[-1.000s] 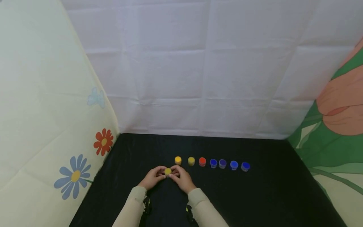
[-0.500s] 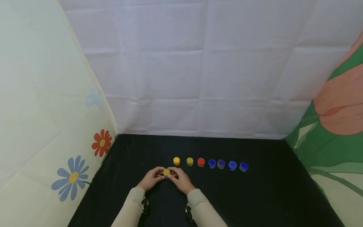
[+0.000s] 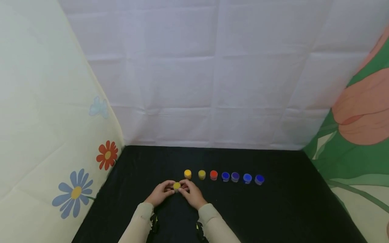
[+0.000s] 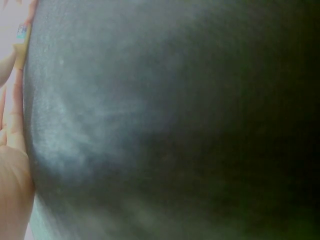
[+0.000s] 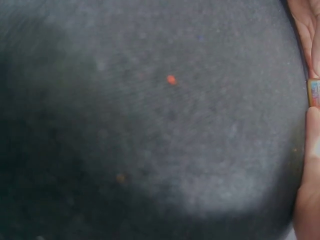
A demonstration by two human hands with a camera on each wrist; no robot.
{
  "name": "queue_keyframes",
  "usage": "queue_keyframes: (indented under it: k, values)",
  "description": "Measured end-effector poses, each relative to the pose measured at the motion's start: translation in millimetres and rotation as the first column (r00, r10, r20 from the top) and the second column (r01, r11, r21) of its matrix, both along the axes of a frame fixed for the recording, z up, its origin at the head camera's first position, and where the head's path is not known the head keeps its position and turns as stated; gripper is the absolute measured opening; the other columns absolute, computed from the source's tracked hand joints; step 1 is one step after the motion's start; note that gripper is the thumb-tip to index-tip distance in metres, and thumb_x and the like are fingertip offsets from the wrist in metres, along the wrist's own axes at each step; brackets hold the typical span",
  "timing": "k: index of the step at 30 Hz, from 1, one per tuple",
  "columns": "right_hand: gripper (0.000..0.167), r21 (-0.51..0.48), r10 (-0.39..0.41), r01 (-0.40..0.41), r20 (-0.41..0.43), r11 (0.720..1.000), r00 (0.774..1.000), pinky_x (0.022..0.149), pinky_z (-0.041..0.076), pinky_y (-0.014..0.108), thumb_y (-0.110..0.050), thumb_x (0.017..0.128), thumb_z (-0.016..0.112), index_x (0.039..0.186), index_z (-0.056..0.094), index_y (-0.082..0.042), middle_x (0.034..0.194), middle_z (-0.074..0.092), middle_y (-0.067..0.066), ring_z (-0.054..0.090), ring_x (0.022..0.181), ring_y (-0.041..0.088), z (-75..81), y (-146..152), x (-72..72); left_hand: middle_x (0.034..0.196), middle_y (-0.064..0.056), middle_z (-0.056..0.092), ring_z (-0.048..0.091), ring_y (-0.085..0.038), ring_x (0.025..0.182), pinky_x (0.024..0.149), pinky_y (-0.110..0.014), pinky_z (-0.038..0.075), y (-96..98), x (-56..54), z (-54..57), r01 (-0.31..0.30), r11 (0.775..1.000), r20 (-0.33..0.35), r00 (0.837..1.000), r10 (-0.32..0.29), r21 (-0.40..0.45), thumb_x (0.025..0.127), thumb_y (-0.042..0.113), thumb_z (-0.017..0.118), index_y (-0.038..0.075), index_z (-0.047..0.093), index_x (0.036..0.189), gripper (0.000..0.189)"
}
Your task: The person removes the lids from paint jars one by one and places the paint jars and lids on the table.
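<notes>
Both hands meet at a small paint jar with a dark yellow top, left of the table's middle. My left hand pinches it from the left, thumb toward me. From the other side the fingers and thumb of my right hand pinch it too. In the left wrist view, part of the jar with its printed label shows between fingers and thumb. The right wrist view catches a sliver of the labelled jar at its right edge. Just beyond the right fingertips stands a bright yellow jar.
Rightward from the bright yellow jar runs a row: an olive-yellow jar, a red jar, then several blue and purple ones ending at a dark blue jar. Black cloth covers the table. White sheeting hangs behind it.
The whole head view has shifted slightly, so table, jars and hands sit a little further left and lower. Both hands keep hold of the same jar.
</notes>
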State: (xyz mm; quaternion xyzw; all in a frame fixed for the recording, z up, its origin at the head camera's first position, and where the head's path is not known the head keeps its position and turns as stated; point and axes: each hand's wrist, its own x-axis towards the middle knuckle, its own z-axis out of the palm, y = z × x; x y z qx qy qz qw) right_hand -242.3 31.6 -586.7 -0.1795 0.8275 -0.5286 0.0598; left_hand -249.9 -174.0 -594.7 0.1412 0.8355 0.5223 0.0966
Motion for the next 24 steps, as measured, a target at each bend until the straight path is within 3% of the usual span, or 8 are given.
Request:
queue_keyframes:
  k: [5, 10, 20, 24]
  values:
    - [0.03, 0.0, 0.008, -0.008, -0.005, 1.0, 1.0, 0.081, 0.053, 0.036, -0.019, 0.102, 0.063, 0.129, 0.06, -0.006, 0.109, 0.06, 0.008, 0.063, 0.094, 0.022, -1.1, 0.5, -0.4, 0.122, -0.017, 0.066, 0.065, -0.03, 0.11, 0.093, -0.045, 0.053, 0.0, -0.1, -0.4, -0.005, 1.0, -0.002, 1.0, 0.005, 0.001, 0.099, 0.011, 0.065, 0.0, 0.061, 0.129, 0.032]
    - [0.029, -0.004, 0.006, -0.006, -0.021, 1.0, 1.0, 0.085, 0.052, 0.041, -0.019, 0.101, 0.065, 0.126, 0.059, -0.006, 0.108, 0.062, 0.01, 0.063, 0.095, 0.025, -1.5, 0.4, -0.4, 0.122, -0.018, 0.066, 0.064, -0.034, 0.11, 0.094, -0.05, 0.052, 1.0, 3.0, 2.1, -0.011, 1.0, 0.016, 1.0, 0.011, 0.023, 0.099, 0.008, 0.065, -0.001, 0.061, 0.128, 0.032]
    - [0.027, -0.014, 0.005, -0.005, 0.009, 1.0, 1.0, 0.073, 0.054, 0.028, -0.016, 0.103, 0.06, 0.129, 0.062, -0.009, 0.106, 0.058, 0.006, 0.062, 0.09, 0.017, -2.6, -0.8, 0.3, 0.124, -0.017, 0.066, 0.064, -0.032, 0.112, 0.094, -0.046, 0.053, -0.2, 0.5, -0.5, -0.007, 1.0, 0.021, 1.0, 0.007, -0.002, 0.1, 0.011, 0.065, 0.001, 0.061, 0.13, 0.032]
    - [0.029, -0.03, 0.01, -0.009, 0.014, 0.999, 1.0, 0.074, 0.055, 0.03, -0.014, 0.103, 0.06, 0.131, 0.059, -0.005, 0.107, 0.06, 0.008, 0.063, 0.091, 0.019, -2.1, -0.3, 0.3, 0.125, -0.017, 0.065, 0.064, -0.031, 0.112, 0.094, -0.045, 0.053, -1.3, -1.4, -2.4, 0.0, 1.0, 0.018, 1.0, 0.0, -0.011, 0.1, 0.013, 0.065, 0.001, 0.061, 0.131, 0.034]
